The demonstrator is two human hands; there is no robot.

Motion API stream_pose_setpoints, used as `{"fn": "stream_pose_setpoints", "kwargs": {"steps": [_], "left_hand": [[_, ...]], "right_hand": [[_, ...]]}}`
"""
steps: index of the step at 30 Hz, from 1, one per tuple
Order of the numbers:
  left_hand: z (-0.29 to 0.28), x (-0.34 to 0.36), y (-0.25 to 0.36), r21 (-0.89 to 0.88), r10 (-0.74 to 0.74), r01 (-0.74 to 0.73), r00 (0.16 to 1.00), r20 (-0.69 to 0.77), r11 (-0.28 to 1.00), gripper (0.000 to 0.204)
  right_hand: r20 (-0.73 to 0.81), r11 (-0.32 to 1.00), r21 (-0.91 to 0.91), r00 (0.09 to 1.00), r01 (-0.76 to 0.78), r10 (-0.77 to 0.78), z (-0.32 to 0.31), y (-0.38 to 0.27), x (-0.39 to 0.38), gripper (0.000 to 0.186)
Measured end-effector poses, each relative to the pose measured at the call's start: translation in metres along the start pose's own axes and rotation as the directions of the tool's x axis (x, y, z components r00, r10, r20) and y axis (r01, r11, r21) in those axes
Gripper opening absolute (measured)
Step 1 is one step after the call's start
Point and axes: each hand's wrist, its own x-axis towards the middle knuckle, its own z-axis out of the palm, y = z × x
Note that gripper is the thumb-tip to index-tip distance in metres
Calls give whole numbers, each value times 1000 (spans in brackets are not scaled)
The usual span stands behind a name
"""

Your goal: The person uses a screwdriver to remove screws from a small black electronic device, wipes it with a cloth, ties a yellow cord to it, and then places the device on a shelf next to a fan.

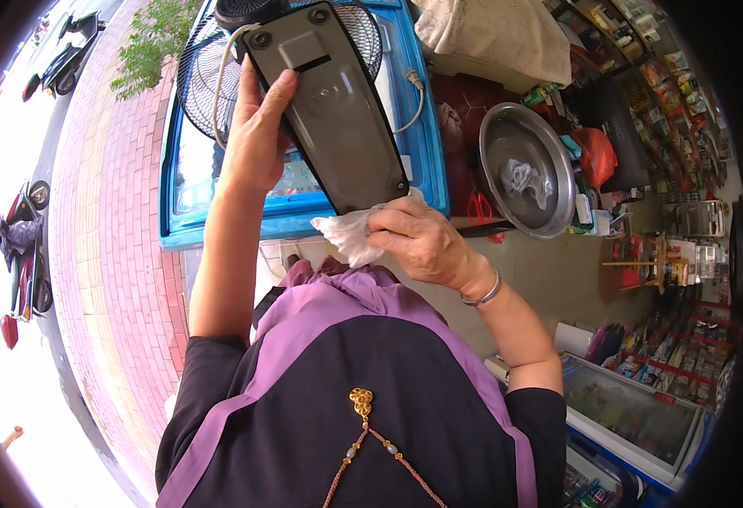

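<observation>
A desk fan lies tipped over in front of me, with the grey underside of its long base point(337, 118) facing up. Behind the base, the black wire grille point(202, 76) rests on a blue-framed chest point(433, 182) with a glass top. My left hand point(257, 140) grips the left edge of the base, thumb on the underside and the other fingers partly hidden behind. At the near end of the base, my right hand point(422, 241) pinches a crumpled white cloth point(346, 235) against or right beside its edge. A pale cord with a plug point(414, 79) lies by the grille.
Right of the chest stands a metal basin point(486, 140) with a wet-looking white cloth or plastic point(524, 179) inside. Red-handled scissors point(479, 207) lie beside it. A red plastic bag point(596, 157) and goods-filled shelves are farther right. Brick paving point(109, 212) and parked scooters are at left.
</observation>
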Motion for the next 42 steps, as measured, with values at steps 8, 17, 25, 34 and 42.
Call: {"fn": "stream_pose_setpoints", "kwargs": {"steps": [8, 17, 25, 34, 42], "left_hand": [[-11, 5, 13, 1, -17, 17, 1000, -10, 1000, 42], [-4, 2, 4, 4, 1, -1, 1000, 4, 1000, 42], [-10, 11, 14, 11, -3, 3, 1000, 8, 1000, 32], [-38, 16, 11, -81, -103, 102, 995, 2, 991, 40], [-25, 5, 14, -50, -83, 76, 982, -170, 996, 48]], "right_hand": [[-382, 944, 164, 864, -286, 328, -37, -1, -7, 32], [-223, 964, -161, 960, -211, 172, -4, -7, 9, 16], [-198, 926, -88, 918, -367, 345, -7, 10, -52, 15], [-732, 717, -40, 509, -696, 453, -28, 99, -88, 12], [-518, 659, -320, 708, -681, 480, 7, 117, -103, 32]]}}
